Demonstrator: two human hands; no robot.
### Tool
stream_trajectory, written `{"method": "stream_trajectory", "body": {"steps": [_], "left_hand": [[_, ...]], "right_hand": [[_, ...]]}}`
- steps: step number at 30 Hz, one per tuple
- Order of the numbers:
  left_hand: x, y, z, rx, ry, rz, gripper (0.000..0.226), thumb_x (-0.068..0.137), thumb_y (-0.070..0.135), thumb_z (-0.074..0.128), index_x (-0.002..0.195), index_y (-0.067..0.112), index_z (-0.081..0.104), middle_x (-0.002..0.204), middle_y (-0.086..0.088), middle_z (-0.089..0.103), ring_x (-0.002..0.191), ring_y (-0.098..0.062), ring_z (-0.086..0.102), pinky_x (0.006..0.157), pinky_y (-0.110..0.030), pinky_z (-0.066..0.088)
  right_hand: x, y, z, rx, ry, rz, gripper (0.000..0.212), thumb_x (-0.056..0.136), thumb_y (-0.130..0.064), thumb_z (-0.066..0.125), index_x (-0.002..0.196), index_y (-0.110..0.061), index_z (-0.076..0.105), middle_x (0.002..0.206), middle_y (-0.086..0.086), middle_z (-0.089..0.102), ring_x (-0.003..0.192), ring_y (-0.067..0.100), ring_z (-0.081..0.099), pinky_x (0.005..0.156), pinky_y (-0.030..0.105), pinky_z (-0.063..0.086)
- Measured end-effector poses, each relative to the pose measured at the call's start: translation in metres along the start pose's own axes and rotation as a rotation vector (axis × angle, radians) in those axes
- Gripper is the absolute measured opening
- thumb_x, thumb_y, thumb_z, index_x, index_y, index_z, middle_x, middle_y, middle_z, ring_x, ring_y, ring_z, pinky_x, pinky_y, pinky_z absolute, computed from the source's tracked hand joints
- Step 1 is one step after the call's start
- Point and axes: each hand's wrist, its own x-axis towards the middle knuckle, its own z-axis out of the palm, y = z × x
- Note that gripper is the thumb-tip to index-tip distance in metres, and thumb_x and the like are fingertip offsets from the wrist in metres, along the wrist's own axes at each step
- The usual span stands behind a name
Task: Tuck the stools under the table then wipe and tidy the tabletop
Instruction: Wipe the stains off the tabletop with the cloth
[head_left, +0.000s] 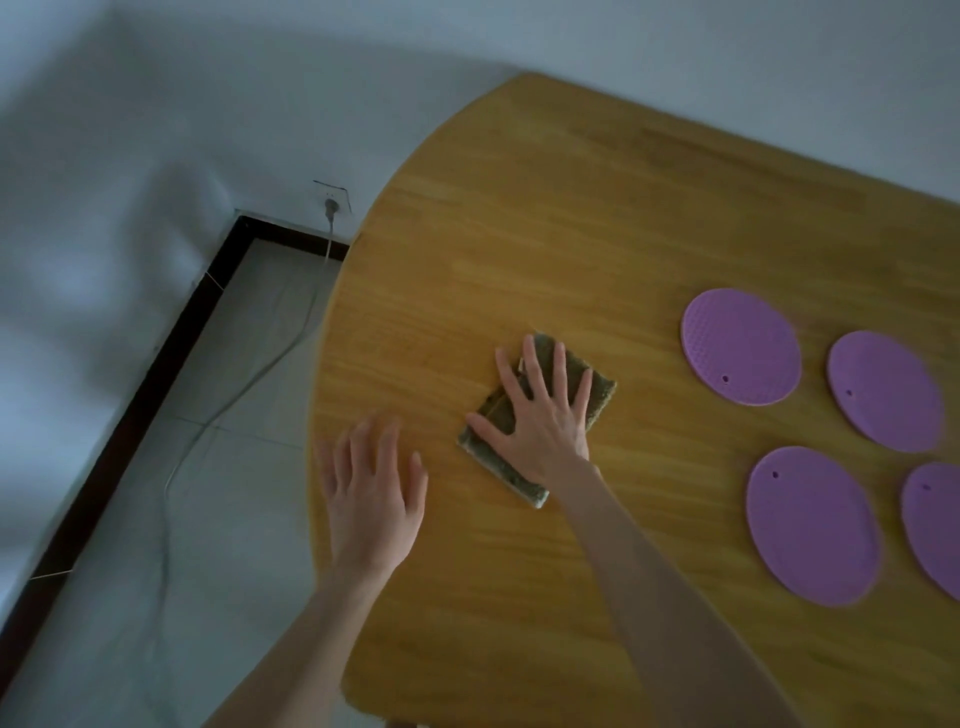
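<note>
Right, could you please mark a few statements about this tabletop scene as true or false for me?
1. The right hand presses flat on the cloth. True.
2. Six purple mats are in view. False: four purple mats show, one cut off by the picture's edge.
3. The left hand grips the cloth. False: the left hand is open, apart from the cloth, holding nothing.
4. A cable is plugged into the wall socket. True.

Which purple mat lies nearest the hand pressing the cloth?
The upper-left mat, closest to the right hand on the cloth; the other three lie farther right.
</note>
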Motion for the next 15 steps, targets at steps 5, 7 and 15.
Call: {"method": "stream_trajectory", "body": {"steps": [5, 7, 15], "left_hand": [[-0.047, -0.005, 0.002, 0.08, -0.097, 0.046, 0.053, 0.09, 0.042, 0.039, 0.126, 0.005, 0.054, 0.132, -0.02, 0.052, 0.125, -0.037, 0.045, 0.11, -0.059, 0.02], [-0.062, -0.011, 0.002, 0.098, -0.09, 0.077, 0.053, 0.09, 0.042, 0.039, 0.125, 0.005, 0.055, 0.132, -0.02, 0.053, 0.124, -0.037, 0.046, 0.111, -0.059, 0.019], [-0.077, -0.018, 0.0, 0.115, -0.127, 0.069, 0.057, 0.09, 0.042, 0.036, 0.126, 0.003, 0.055, 0.135, -0.023, 0.049, 0.127, -0.04, 0.042, 0.11, -0.06, 0.022]], "right_hand": [[-0.032, 0.023, 0.0, 0.038, -0.026, 0.224, 0.092, 0.073, -0.086, 0.001, 0.15, -0.036, -0.011, 0.16, 0.0, -0.018, 0.145, 0.034, -0.018, 0.111, 0.063, -0.011], [-0.04, 0.004, 0.001, 0.056, -0.037, 0.232, 0.092, 0.073, -0.085, 0.001, 0.15, -0.036, -0.011, 0.16, 0.002, -0.019, 0.144, 0.037, -0.02, 0.11, 0.064, -0.011], [-0.101, -0.035, 0.018, 0.055, -0.035, 0.1, 0.09, 0.077, -0.085, 0.008, 0.151, -0.036, -0.008, 0.16, -0.001, -0.017, 0.145, 0.034, -0.018, 0.11, 0.063, -0.013]]}}
